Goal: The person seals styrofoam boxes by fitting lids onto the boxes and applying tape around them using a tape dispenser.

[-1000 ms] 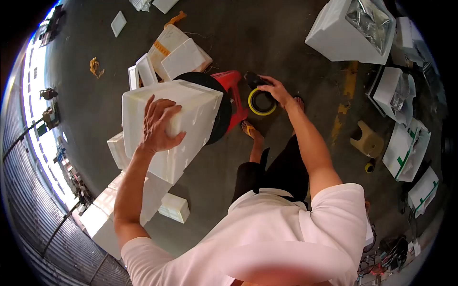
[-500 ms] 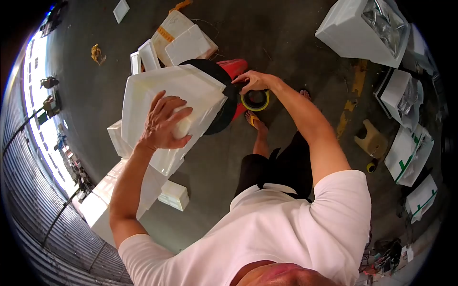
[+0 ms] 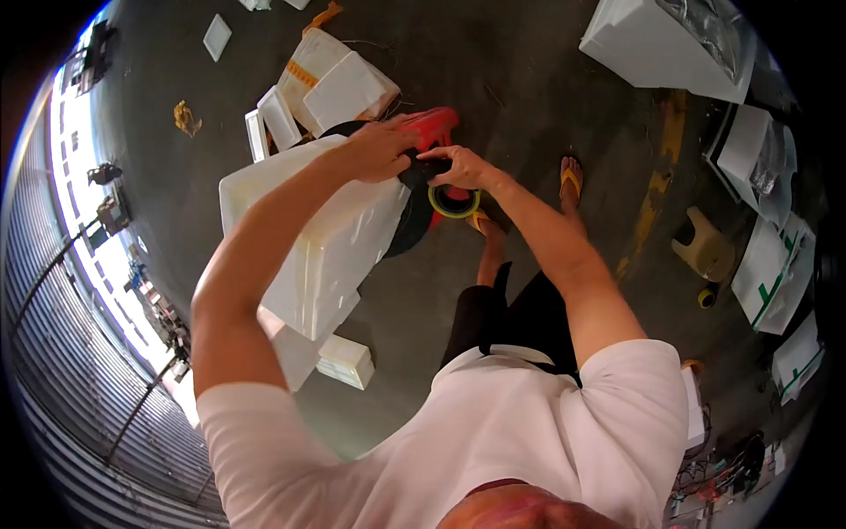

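From my remote seat, I have my right grip [image 3: 465, 167] at one o'clock, closed around a black tape dispenser [image 3: 428, 173]; its yellow-edged roll [image 3: 449, 212] shows on the six o'clock side of the fingers. At eleven o'clock my left grip [image 3: 379, 152], fingers bent, reaches over the upper part of a large white foam box [image 3: 348, 238], close beside the dispenser; I cannot tell whether it pinches anything. The box is at ten o'clock, against a black round top [image 3: 411, 231], with a red stool [image 3: 434, 126] showing toward twelve. White foam pieces [image 3: 344, 88] lie on the floor [image 3: 520, 79] at eleven; a small foam box [image 3: 346, 361] sits at seven, and a beige plastic piece [image 3: 705, 249] lies at three.
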`<state>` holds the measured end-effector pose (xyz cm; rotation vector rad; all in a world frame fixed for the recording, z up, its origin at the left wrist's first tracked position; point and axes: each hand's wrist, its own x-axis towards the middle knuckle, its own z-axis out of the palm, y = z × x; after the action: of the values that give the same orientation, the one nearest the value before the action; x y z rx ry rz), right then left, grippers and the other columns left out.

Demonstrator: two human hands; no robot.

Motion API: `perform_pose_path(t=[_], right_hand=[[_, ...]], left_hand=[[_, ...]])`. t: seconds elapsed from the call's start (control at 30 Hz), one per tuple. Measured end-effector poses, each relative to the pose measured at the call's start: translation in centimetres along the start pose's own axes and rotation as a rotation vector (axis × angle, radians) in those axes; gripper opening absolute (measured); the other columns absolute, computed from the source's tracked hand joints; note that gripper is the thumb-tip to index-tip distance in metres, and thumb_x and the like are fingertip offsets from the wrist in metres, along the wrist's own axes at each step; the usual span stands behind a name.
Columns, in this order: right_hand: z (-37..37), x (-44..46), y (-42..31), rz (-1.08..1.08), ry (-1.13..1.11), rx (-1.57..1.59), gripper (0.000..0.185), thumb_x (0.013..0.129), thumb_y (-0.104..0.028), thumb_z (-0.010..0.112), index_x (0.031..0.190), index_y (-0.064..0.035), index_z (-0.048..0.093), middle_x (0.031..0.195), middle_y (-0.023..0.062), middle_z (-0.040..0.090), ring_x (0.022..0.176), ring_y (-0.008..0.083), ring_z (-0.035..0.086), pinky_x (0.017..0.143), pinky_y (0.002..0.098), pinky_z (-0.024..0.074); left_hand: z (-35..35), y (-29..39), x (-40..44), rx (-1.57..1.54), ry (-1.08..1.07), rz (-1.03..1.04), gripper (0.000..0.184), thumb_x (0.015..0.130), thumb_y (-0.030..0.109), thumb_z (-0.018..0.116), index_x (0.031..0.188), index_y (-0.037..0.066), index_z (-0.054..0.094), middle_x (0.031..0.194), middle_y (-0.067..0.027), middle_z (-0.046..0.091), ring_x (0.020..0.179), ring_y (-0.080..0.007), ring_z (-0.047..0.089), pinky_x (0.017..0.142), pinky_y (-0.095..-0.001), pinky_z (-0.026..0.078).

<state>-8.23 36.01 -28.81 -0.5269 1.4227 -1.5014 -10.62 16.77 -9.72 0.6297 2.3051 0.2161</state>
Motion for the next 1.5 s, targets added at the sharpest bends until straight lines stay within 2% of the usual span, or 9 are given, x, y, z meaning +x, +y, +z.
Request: perform_pose_path(t=[0.4, 0.53, 0.63, 0.8, 1.17, 1.27, 1.3, 1.37, 1.5], right_hand=[[1.0, 0.4, 0.9, -0.090, 0.096, 0.057, 0.060, 0.067, -0.021, 0.077, 0.124, -0.0089, 0.063, 0.117, 0.0108, 0.066, 0.106, 0.0208, 0.062, 0.096, 0.0316, 0.0457], [1.5, 0.0, 0.8, -0.068, 0.116, 0.031, 0.058, 0.069, -0.017, 0.078, 0.124, -0.0085, 0.064, 0.111, 0.0058, 0.068, 0.099, 0.0147, 0.060, 0.092, 0.0285, 0.0450], [2.0, -0.1, 2.0, -0.019, 0.122, 0.127, 0.058, 0.068, -0.017, 0.078, 0.124, -0.0091, 0.064, 0.106, 0.0052, 0.069, 0.097, 0.0140, 0.061, 0.090, 0.0281, 0.0450], [1.7, 0.7, 1.2, -0.021, 0.137, 0.019, 0.057, 0.069, -0.017, 0.080, 0.124, -0.0096, 0.065, 0.108, 0.0063, 0.069, 0.100, 0.0149, 0.060, 0.091, 0.0306, 0.0455], [3.8, -1.9, 2.8, -0.042, -0.101, -0.081, 0.057, 0.075, -0.015, 0.079, 0.128, -0.0090, 0.061, 0.121, 0.0113, 0.064, 0.113, 0.0200, 0.057, 0.101, 0.0347, 0.0407], [2.7, 1.1, 0.9, -0.015, -0.038, -0.029, 0.056, 0.075, -0.017, 0.079, 0.128, -0.0115, 0.062, 0.116, 0.0087, 0.066, 0.106, 0.0177, 0.059, 0.099, 0.0338, 0.0407], [2.0, 2.7, 0.6, 0.000, -0.037, 0.005, 0.056, 0.075, -0.017, 0.078, 0.128, -0.0116, 0.062, 0.113, 0.0076, 0.067, 0.103, 0.0167, 0.059, 0.097, 0.0338, 0.0414], [2.5, 5.4, 1.2, -0.114, -0.030, 0.288, 0.055, 0.076, -0.017, 0.078, 0.129, -0.0118, 0.061, 0.110, 0.0051, 0.068, 0.101, 0.0145, 0.059, 0.093, 0.0330, 0.0441], [2.6, 2.6, 1.1, -0.074, -0.105, 0.214, 0.056, 0.081, -0.007, 0.072, 0.134, -0.0059, 0.054, 0.109, 0.0092, 0.066, 0.093, 0.0142, 0.062, 0.080, 0.0284, 0.0522]], left_hand=[[-0.3, -10.2, -1.4, 0.272, -0.709, -0.453, 0.054, 0.097, 0.045, 0.035, 0.114, 0.006, 0.067, 0.123, -0.0148, 0.063, 0.117, -0.0332, 0.057, 0.099, -0.0441, 0.044], [-7.6, -2.3, -7.2, -0.088, -0.217, -0.452, 0.056, 0.087, 0.045, 0.062, 0.134, 0.015, 0.055, 0.135, -0.0126, 0.055, 0.129, -0.0302, 0.048, 0.107, -0.0409, 0.037], [-5.3, 4.7, -15.4, 0.074, 0.020, -0.094, 0.081, 0.058, 0.045, 0.083, 0.130, 0.015, 0.057, 0.136, -0.0079, 0.052, 0.126, -0.0304, 0.047, 0.112, -0.0541, 0.025], [-1.7, 4.5, -15.3, 0.094, 0.529, -0.252, 0.057, 0.061, 0.022, 0.081, 0.112, 0.013, 0.061, 0.113, -0.0091, 0.059, 0.110, -0.0315, 0.052, 0.099, -0.0480, 0.037], [-0.8, -8.0, -19.1, -0.354, 0.879, -1.242, 0.042, 0.085, 0.035, 0.065, 0.118, 0.011, 0.059, 0.113, -0.0159, 0.063, 0.107, -0.0333, 0.057, 0.094, -0.0441, 0.042], [1.4, -8.6, -20.9, 0.063, 1.137, -1.088, 0.044, 0.083, 0.036, 0.068, 0.119, 0.011, 0.059, 0.119, -0.0143, 0.061, 0.113, -0.0321, 0.054, 0.100, -0.0435, 0.038], [0.4, -6.2, -20.7, 0.088, 1.123, -0.741, 0.046, 0.080, 0.033, 0.072, 0.118, 0.012, 0.060, 0.122, -0.0127, 0.059, 0.117, -0.0304, 0.051, 0.104, -0.0434, 0.035], [0.1, 0.4, -18.8, -0.089, 0.792, -0.389, 0.043, 0.077, 0.027, 0.074, 0.116, 0.012, 0.061, 0.115, -0.0115, 0.061, 0.113, -0.0307, 0.053, 0.103, -0.0421, 0.036], [-1.0, -0.1, -16.6, -0.068, 0.786, -0.753, 0.034, 0.078, 0.028, 0.072, 0.108, 0.013, 0.065, 0.102, -0.0100, 0.062, 0.103, -0.0319, 0.055, 0.095, -0.0427, 0.039]])
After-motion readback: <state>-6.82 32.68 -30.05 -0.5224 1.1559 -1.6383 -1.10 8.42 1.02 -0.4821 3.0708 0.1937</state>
